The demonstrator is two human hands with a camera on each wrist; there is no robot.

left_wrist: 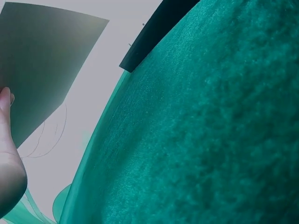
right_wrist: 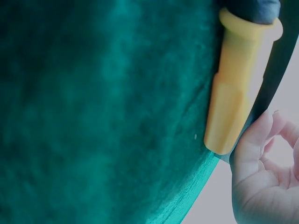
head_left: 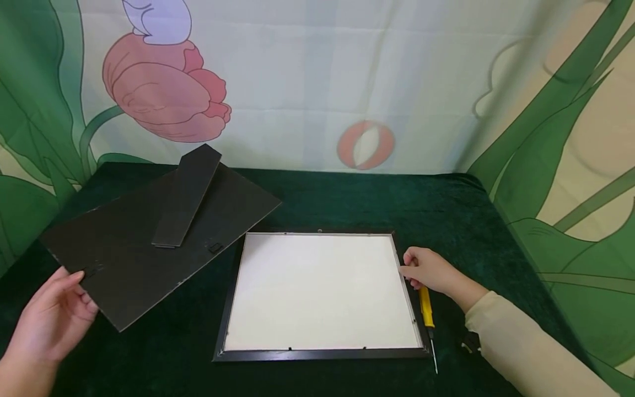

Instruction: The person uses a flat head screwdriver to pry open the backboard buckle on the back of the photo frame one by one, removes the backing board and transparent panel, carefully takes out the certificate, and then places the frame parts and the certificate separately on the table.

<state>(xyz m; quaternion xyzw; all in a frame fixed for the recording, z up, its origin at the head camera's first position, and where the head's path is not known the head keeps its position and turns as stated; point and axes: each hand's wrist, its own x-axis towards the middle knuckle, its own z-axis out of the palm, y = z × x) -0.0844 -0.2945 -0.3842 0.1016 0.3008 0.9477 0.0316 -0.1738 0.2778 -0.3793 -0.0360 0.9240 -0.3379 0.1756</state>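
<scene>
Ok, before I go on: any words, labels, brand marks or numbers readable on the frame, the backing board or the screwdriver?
None can be read in any view.
Backing board, held by the left hand: plain black, no label visible.
Picture frame and its white sheet: blank.
Screwdriver beside the right hand: plain yellow handle, no marking visible.
Backdrop cloth: printed flowers and leaves only, no text.

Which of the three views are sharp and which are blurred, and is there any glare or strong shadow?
Head view: sharp, evenly lit, no glare on the white sheet, only soft shadows. Left wrist view: the green cloth is soft and grainy up close. Right wrist view: most blurred, the yellow screwdriver handle and the cloth out of focus.
</scene>
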